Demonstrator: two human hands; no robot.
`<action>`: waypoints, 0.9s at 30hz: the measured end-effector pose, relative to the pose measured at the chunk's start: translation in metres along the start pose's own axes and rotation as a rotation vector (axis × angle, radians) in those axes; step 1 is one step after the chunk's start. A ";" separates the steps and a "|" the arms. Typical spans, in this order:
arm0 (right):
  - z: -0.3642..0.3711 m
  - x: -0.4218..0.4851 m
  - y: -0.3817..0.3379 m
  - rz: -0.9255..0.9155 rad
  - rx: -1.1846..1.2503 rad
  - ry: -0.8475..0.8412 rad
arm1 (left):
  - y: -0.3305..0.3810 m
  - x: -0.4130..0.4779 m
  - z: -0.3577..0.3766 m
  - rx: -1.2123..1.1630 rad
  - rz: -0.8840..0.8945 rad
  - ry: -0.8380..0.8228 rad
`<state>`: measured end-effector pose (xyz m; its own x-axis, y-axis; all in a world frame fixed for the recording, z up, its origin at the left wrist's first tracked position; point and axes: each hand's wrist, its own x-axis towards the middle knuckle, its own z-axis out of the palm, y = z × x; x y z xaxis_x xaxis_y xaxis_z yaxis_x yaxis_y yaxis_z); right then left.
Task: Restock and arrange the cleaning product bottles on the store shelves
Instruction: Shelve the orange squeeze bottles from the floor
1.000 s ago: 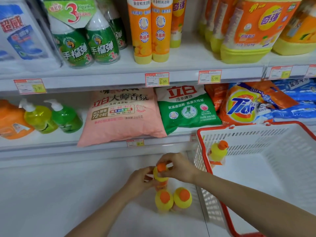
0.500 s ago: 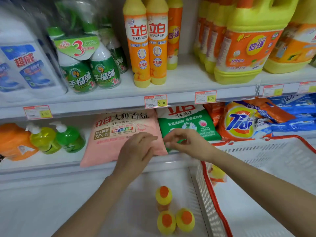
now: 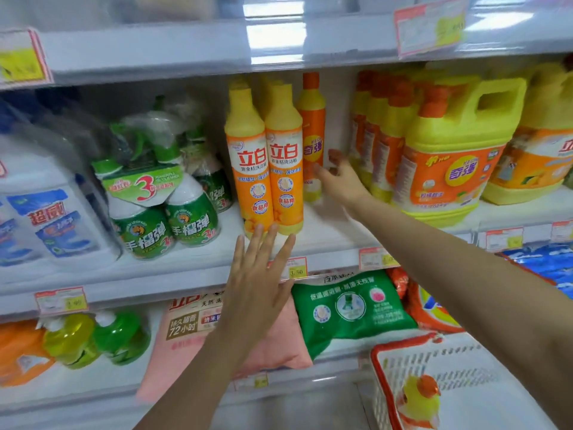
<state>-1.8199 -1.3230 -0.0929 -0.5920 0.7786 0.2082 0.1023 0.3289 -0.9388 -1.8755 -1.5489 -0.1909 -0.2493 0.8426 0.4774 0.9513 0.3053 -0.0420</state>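
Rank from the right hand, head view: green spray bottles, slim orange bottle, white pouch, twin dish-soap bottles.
1. slim orange bottle, by the right hand
2. twin dish-soap bottles, just left
3. green spray bottles, further left
4. white pouch, far left

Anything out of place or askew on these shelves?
Mildly. A lone slim orange bottle stands set back beside the two front dish soap bottles, not in line; the right hand reaches for it. The pink detergent bag overhangs its shelf edge. No spills visible.
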 end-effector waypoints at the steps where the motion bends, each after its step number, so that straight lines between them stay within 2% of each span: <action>1: 0.004 0.010 0.000 0.000 0.020 -0.020 | -0.001 0.000 0.001 0.009 0.002 0.007; 3: 0.011 0.027 0.003 -0.013 0.027 -0.012 | -0.002 0.001 0.003 0.016 0.001 0.009; 8: 0.011 0.041 0.015 -0.050 -0.226 0.077 | -0.001 0.001 0.003 -0.031 -0.025 0.001; 12: -0.002 0.013 0.020 -0.135 -0.248 0.195 | -0.004 -0.001 0.000 -0.116 -0.007 0.006; 17: -0.030 -0.041 0.004 -0.220 -0.219 0.312 | 0.004 0.000 -0.020 -0.310 -0.071 0.134; 19: -0.038 -0.064 -0.007 -0.203 -0.176 0.267 | 0.017 0.001 -0.036 -0.474 -0.144 0.159; 22: -0.047 -0.099 -0.022 -0.067 0.017 0.117 | 0.040 0.000 -0.060 -0.692 -0.225 0.149; 27: -0.055 -0.168 -0.026 0.072 0.115 -0.017 | 0.082 -0.003 -0.093 -1.050 -0.498 -0.016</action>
<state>-1.6792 -1.4326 -0.0879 -0.6001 0.7884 0.1356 0.0533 0.2086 -0.9765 -1.7797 -1.5681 -0.1143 -0.6335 0.7404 0.2248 0.4277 0.0929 0.8991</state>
